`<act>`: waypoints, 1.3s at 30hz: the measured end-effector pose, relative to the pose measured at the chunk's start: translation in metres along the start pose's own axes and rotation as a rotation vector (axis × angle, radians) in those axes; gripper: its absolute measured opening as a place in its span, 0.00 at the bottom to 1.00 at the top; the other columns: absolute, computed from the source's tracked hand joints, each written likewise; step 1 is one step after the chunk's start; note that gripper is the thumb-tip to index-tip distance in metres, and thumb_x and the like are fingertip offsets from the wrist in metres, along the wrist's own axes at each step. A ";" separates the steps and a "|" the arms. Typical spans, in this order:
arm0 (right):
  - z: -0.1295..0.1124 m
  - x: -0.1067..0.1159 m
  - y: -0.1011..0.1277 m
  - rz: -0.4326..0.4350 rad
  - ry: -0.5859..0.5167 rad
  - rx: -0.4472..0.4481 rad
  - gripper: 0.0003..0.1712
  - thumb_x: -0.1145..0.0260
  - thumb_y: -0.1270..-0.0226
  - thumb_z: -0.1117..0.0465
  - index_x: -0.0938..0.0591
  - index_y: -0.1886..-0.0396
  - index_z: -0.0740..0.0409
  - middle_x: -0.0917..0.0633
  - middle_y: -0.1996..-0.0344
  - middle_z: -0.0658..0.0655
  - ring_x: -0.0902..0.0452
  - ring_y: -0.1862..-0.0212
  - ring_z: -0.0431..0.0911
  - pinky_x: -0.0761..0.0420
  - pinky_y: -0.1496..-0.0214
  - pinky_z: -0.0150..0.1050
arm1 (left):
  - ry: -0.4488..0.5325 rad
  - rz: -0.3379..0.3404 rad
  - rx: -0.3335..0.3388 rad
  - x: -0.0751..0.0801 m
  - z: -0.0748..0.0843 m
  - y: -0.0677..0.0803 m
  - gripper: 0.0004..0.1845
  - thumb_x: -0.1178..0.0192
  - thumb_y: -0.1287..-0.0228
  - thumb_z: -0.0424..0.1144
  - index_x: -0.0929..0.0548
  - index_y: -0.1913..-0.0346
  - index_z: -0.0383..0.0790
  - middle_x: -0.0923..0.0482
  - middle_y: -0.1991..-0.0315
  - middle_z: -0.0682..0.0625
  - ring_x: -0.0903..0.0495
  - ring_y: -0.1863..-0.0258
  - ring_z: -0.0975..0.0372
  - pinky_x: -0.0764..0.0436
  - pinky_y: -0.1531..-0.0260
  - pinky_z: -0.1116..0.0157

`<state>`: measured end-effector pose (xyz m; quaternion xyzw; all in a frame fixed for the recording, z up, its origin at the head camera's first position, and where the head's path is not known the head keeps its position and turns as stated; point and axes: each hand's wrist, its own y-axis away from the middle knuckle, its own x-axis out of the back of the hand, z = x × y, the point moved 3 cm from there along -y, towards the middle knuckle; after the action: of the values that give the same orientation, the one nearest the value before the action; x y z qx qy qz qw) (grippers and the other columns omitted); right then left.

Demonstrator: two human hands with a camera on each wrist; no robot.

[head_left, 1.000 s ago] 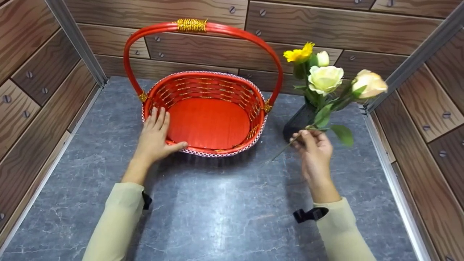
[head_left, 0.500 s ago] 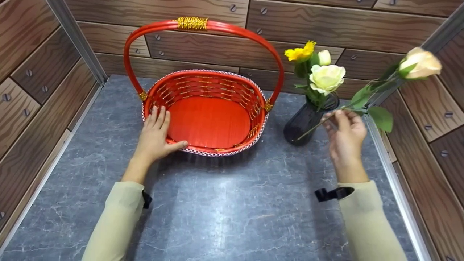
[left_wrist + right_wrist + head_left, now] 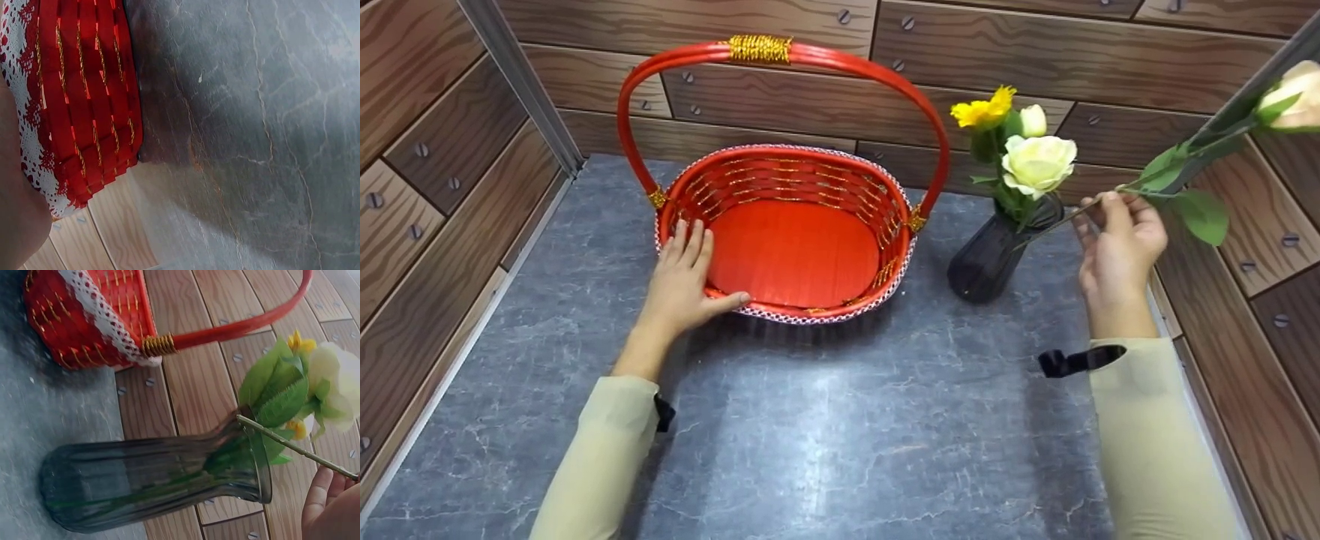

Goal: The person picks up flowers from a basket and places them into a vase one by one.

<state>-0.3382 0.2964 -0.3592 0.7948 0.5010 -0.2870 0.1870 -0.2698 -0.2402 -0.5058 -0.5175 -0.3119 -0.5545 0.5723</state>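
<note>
A red woven basket (image 3: 780, 311) with a tall red handle (image 3: 780, 54) stands on the grey stone surface. My left hand (image 3: 682, 277) rests flat on its near left rim, thumb over the edge; the left wrist view shows the basket's side (image 3: 84, 95). My right hand (image 3: 1117, 247) pinches the thin stem (image 3: 1057, 221) of a pale peach rose (image 3: 1294, 101), held tilted up to the right, with the stem's lower end by the vase's mouth (image 3: 256, 455). A dark glass vase (image 3: 990, 251) holds a cream rose (image 3: 1039, 161), a white bud and a yellow flower (image 3: 982, 112).
Wood-patterned walls with screw heads close in the left, back and right sides. A metal strip (image 3: 1166, 322) runs along the right edge of the surface. Grey stone surface (image 3: 840, 420) stretches in front of the basket.
My right hand has carried the peach rose up and to the right, from in front of the vase to beside its mouth. The left hand and basket have not moved.
</note>
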 end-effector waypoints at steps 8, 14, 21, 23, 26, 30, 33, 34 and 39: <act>-0.007 -0.002 -0.019 0.013 -0.011 0.035 0.10 0.34 0.35 0.75 0.28 0.63 0.64 0.19 0.72 0.61 0.20 0.70 0.51 0.15 0.69 0.40 | -0.005 -0.017 0.009 -0.001 0.000 -0.002 0.64 0.44 0.46 0.77 0.53 0.21 0.35 0.62 0.19 0.40 0.68 0.20 0.45 0.61 0.23 0.46; -0.011 -0.002 -0.025 0.032 -0.005 0.043 0.11 0.34 0.35 0.74 0.29 0.64 0.63 0.19 0.73 0.61 0.19 0.71 0.50 0.16 0.70 0.39 | -0.008 -0.023 0.010 -0.002 0.000 -0.001 0.63 0.46 0.46 0.78 0.53 0.21 0.35 0.62 0.19 0.41 0.67 0.20 0.46 0.61 0.23 0.46; -0.015 -0.004 -0.030 0.046 -0.029 0.031 0.11 0.34 0.35 0.75 0.28 0.63 0.62 0.19 0.73 0.61 0.19 0.72 0.49 0.15 0.68 0.40 | -0.005 -0.012 0.005 -0.001 0.000 -0.001 0.64 0.44 0.47 0.78 0.52 0.21 0.34 0.61 0.19 0.40 0.66 0.20 0.44 0.60 0.23 0.45; -0.016 -0.004 -0.031 0.047 -0.038 0.027 0.11 0.33 0.36 0.75 0.28 0.62 0.62 0.18 0.73 0.61 0.19 0.72 0.49 0.14 0.68 0.40 | -0.002 -0.014 0.007 -0.001 -0.001 -0.001 0.64 0.44 0.47 0.78 0.52 0.21 0.35 0.61 0.19 0.40 0.66 0.20 0.44 0.61 0.23 0.45; -0.016 -0.005 -0.032 0.048 -0.049 0.028 0.11 0.33 0.36 0.75 0.27 0.62 0.62 0.18 0.74 0.61 0.19 0.72 0.50 0.14 0.68 0.40 | 0.000 -0.019 0.011 -0.001 -0.001 -0.002 0.63 0.45 0.47 0.78 0.52 0.21 0.35 0.62 0.19 0.41 0.67 0.20 0.45 0.61 0.23 0.46; -0.015 -0.004 -0.033 0.049 -0.061 0.034 0.11 0.34 0.36 0.75 0.27 0.62 0.63 0.19 0.75 0.61 0.19 0.73 0.50 0.15 0.70 0.40 | -0.005 -0.013 0.008 0.000 0.000 -0.002 0.63 0.44 0.46 0.77 0.51 0.21 0.34 0.61 0.19 0.40 0.66 0.20 0.45 0.61 0.23 0.46; -0.016 -0.004 -0.034 0.050 -0.075 0.044 0.11 0.34 0.35 0.76 0.28 0.62 0.63 0.19 0.76 0.62 0.20 0.74 0.50 0.15 0.70 0.40 | -0.012 -0.006 0.004 0.001 0.001 -0.002 0.63 0.43 0.46 0.76 0.51 0.21 0.33 0.60 0.19 0.39 0.64 0.20 0.44 0.60 0.23 0.45; -0.015 -0.004 -0.034 0.050 -0.077 0.051 0.10 0.34 0.35 0.76 0.28 0.62 0.64 0.19 0.76 0.62 0.20 0.75 0.50 0.15 0.71 0.40 | -0.014 -0.007 0.003 0.001 0.001 -0.002 0.63 0.43 0.46 0.76 0.50 0.21 0.33 0.60 0.19 0.39 0.64 0.20 0.43 0.60 0.23 0.45; -0.011 -0.002 -0.035 0.047 -0.056 0.074 0.09 0.36 0.35 0.76 0.28 0.64 0.65 0.20 0.74 0.62 0.20 0.73 0.51 0.15 0.69 0.40 | -0.014 -0.023 0.011 0.001 0.001 -0.001 0.63 0.45 0.46 0.77 0.52 0.21 0.34 0.61 0.19 0.40 0.67 0.20 0.45 0.60 0.23 0.46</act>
<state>-0.3672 0.3160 -0.3502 0.8044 0.4658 -0.3230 0.1780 -0.2709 -0.2393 -0.5047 -0.5146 -0.3248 -0.5555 0.5666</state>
